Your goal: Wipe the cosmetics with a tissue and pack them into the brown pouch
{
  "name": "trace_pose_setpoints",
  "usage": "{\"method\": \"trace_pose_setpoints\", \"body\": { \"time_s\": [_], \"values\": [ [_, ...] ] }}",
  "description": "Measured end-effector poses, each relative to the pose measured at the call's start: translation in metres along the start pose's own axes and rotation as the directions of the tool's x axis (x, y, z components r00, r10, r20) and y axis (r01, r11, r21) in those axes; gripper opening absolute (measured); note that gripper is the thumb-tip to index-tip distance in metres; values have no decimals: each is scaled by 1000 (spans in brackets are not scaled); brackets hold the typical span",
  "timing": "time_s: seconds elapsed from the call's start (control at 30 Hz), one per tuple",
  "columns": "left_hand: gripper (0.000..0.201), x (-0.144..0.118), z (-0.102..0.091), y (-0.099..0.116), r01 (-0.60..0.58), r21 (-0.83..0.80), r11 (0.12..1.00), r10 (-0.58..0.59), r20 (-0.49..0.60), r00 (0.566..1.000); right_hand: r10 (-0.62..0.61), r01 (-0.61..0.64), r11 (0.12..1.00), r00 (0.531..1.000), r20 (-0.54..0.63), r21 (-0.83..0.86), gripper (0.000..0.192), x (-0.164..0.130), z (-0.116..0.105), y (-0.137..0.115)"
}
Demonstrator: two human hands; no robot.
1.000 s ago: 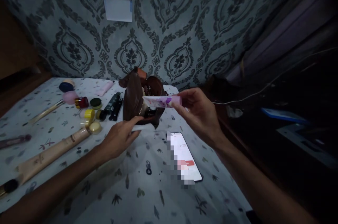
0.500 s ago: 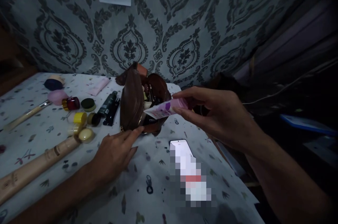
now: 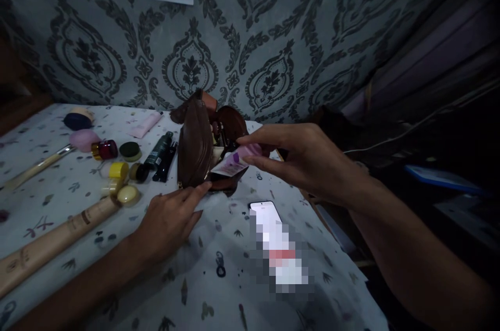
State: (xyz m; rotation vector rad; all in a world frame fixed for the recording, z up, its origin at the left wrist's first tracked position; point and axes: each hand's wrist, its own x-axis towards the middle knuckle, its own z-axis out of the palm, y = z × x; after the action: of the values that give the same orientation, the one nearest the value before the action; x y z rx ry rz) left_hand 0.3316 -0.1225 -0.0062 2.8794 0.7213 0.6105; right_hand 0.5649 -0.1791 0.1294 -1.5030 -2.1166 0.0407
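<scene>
A pink and white squeeze tube with purple marks is pinched between the thumb and fingers of my right hand. Its flat white end dips into the mouth of an unzipped brown pouch. Inside the pouch several small items show, too dark to name. My left hand lies at the pouch's near side, index fingertip on the zipped rim and thumb apart below it, holding nothing I can see. Just beyond the right hand's wrist the table drops off.
A lit phone lies in front of the pouch. To the left are a brush, a pink sponge, a pink tube, a dark green tube, a long beige tube and several small jars. The patterned wall stands behind.
My right hand has moved left and slightly down, bringing the squeeze tube further into the pouch's mouth. My left hand stays at the rim.
</scene>
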Motion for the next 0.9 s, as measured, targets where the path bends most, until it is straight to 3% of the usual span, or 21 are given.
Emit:
{"method": "trace_pose_setpoints", "body": {
  "time_s": [0.37, 0.57, 0.77, 0.9],
  "values": [
    [47, -1, -1, 0, 16, 18, 1000, -16, 43, 999, -18, 27, 999, 967, 255, -34, 17, 9, 41, 16],
    [48, -2, 3, -3, -21, -12, 1000, 21, 0, 1000, 150, -133, 987, 962, 227, -90, 6, 11, 58, 17],
    [50, -3, 5, -4, -12, -17, 1000, 12, -11, 1000, 42, -9, 987, 978, 204, -158, 10, 14, 56, 19],
    [48, -3, 5, -5, -47, -35, 998, 46, -27, 999, -10, 18, 999, 982, 187, -43, 12, 24, 52, 30]
  ]
}}
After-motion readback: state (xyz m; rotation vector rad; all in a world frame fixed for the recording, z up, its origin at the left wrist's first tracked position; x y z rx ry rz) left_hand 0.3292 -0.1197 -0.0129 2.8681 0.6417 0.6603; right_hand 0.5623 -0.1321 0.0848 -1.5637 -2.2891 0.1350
